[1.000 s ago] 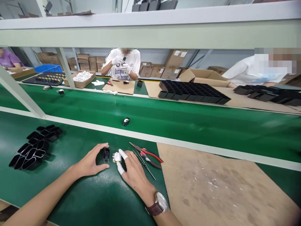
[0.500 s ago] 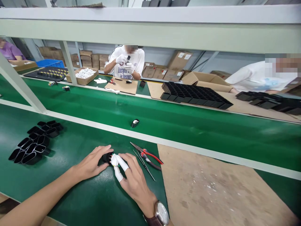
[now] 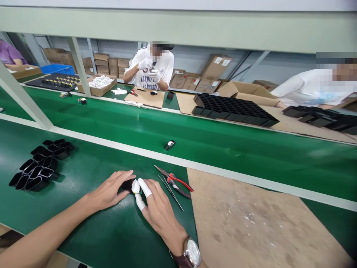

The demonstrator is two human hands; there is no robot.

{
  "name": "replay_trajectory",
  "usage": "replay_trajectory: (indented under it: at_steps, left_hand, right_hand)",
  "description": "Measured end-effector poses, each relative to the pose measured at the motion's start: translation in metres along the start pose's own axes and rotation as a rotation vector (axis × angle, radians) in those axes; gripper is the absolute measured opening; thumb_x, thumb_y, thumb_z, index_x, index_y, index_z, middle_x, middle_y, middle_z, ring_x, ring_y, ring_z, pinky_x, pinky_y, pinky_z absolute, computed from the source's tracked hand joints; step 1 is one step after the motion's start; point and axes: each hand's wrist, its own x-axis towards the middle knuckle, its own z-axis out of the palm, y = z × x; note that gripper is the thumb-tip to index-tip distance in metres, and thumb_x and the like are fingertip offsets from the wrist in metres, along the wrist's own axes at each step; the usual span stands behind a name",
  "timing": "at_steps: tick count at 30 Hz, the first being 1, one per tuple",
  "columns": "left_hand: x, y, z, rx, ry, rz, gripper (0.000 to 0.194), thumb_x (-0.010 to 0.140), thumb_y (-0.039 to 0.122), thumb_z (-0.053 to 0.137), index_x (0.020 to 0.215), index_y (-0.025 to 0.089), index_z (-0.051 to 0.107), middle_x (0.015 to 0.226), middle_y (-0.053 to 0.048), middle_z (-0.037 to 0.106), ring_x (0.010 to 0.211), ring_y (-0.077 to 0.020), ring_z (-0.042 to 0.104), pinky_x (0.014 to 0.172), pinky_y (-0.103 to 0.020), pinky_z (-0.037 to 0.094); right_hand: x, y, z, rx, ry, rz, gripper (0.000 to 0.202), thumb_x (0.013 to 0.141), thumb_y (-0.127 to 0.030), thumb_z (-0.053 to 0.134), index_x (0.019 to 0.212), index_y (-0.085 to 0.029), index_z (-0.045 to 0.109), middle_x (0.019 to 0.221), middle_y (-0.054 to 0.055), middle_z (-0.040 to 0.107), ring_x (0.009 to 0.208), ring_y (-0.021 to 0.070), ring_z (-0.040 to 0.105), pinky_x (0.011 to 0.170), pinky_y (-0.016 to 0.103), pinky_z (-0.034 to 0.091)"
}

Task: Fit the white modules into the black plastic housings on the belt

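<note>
My left hand (image 3: 111, 190) grips a small black housing (image 3: 128, 185) between thumb and fingers, just above the green table. At the housing's open end is a white piece (image 3: 135, 186) with a bit of yellow and green beside it. My right hand (image 3: 157, 208), with white covers on thumb and index finger, pinches this white piece. Part of it seems to sit inside the housing; how deep is hidden. Pliers with red and black handles (image 3: 178, 182) and metal tweezers (image 3: 174, 196) lie right of my hands.
Several black housings (image 3: 36, 171) stand at the left. A brown board (image 3: 251, 219) covers the right side. One filled housing (image 3: 170, 144) is on the green belt (image 3: 134, 126). Across it, a person (image 3: 150, 69) handles a small part, near rows of black housings (image 3: 234, 109).
The white piece sits slightly closer to the black housing, and my right fingers have moved with it. The filled housing on the belt has shifted right. The view has tilted slightly.
</note>
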Motion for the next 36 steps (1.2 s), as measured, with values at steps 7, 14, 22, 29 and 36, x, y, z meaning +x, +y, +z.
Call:
replay_trajectory:
  at_steps: [7, 14, 22, 29, 36]
  left_hand:
    - [0.002, 0.002, -0.001, -0.030, 0.004, -0.011, 0.079, 0.105, 0.021, 0.060, 0.168, 0.031, 0.013, 0.147, -0.012, 0.063, 0.139, -0.0283, 0.056, 0.113, -0.052, 0.051]
    - [0.001, 0.000, 0.002, -0.023, 0.016, -0.018, 0.078, 0.105, 0.021, 0.060, 0.168, 0.031, 0.015, 0.146, -0.013, 0.064, 0.138, -0.0287, 0.057, 0.113, -0.053, 0.051]
    - [0.002, 0.001, 0.005, -0.027, 0.025, 0.014, 0.077, 0.106, 0.022, 0.060, 0.168, 0.031, 0.015, 0.146, -0.012, 0.064, 0.138, -0.0279, 0.057, 0.114, -0.052, 0.051]
    - [-0.003, 0.003, 0.005, -0.134, -0.035, -0.122, 0.077, 0.104, 0.030, 0.064, 0.166, 0.033, 0.019, 0.148, -0.010, 0.064, 0.138, -0.0260, 0.061, 0.114, -0.047, 0.054]
    - [-0.003, 0.002, 0.006, -0.190, -0.024, -0.151, 0.070, 0.104, 0.029, 0.064, 0.164, 0.031, 0.026, 0.149, -0.011, 0.064, 0.139, -0.0262, 0.061, 0.115, -0.048, 0.053]
  right_hand:
    - [0.002, 0.000, -0.007, 0.041, -0.034, 0.035, 0.053, 0.104, -0.008, 0.048, 0.155, -0.014, 0.037, 0.124, 0.018, 0.067, 0.110, 0.0319, 0.064, 0.089, 0.050, 0.063]
    - [0.003, -0.001, -0.010, 0.056, -0.033, 0.041, 0.049, 0.104, -0.007, 0.049, 0.151, -0.012, 0.039, 0.123, 0.018, 0.066, 0.110, 0.0319, 0.062, 0.089, 0.049, 0.063]
    - [0.001, -0.001, -0.009, 0.027, -0.058, 0.027, 0.041, 0.105, -0.007, 0.047, 0.145, -0.010, 0.045, 0.124, 0.019, 0.067, 0.112, 0.0330, 0.063, 0.091, 0.050, 0.063]
    - [-0.010, 0.006, -0.002, 0.217, -0.018, 0.033, 0.030, 0.101, -0.004, 0.058, 0.127, -0.020, 0.058, 0.134, 0.015, 0.065, 0.115, 0.0304, 0.062, 0.089, 0.049, 0.063]
    - [-0.001, 0.003, -0.002, 0.220, -0.125, 0.060, 0.021, 0.101, -0.011, 0.062, 0.121, -0.020, 0.063, 0.135, 0.016, 0.064, 0.117, 0.0312, 0.063, 0.091, 0.051, 0.063]
